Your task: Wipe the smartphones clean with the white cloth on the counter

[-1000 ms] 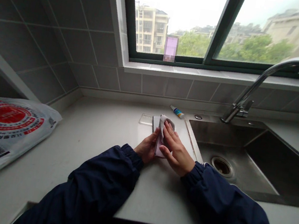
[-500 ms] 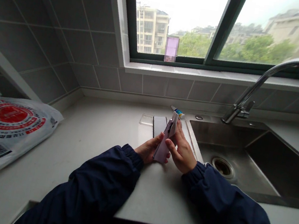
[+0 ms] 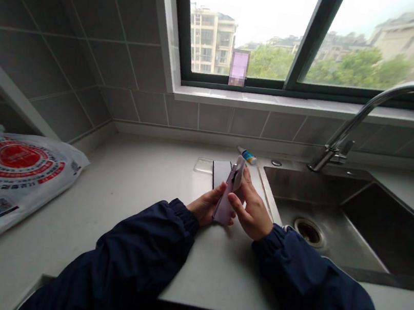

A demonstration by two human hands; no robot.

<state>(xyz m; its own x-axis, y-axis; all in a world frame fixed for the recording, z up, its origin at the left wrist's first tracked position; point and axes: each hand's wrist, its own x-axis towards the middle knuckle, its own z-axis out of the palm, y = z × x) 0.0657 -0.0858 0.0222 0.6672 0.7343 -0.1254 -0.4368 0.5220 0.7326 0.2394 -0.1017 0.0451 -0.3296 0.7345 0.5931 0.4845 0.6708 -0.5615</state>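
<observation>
A pale purple phone [image 3: 225, 207] stands tilted on edge above the counter, its camera side toward me. My left hand [image 3: 207, 207] is closed round its lower left edge, with fingertips showing at the right of it. My right hand [image 3: 251, 208] presses a thin pale piece [image 3: 240, 170], perhaps a cloth, against the phone's upper back. The thumb lies across the phone, and the other fingers hide much of the piece. Just behind the hands lies a flat white sheet with a black border [image 3: 221, 171]. Beside it is a clear phone case [image 3: 204, 165].
A small white, blue and yellow tube [image 3: 247, 155] lies near the back of the white counter [image 3: 150, 167]. To the right are a steel sink [image 3: 337, 221] and a curved faucet [image 3: 370, 104]. A printed plastic bag [image 3: 17, 173] rests at left, below a tiled wall.
The pale piece at the top of the phone has shifted slightly under my right fingers. Both hands keep their grip, and the view has moved a little.
</observation>
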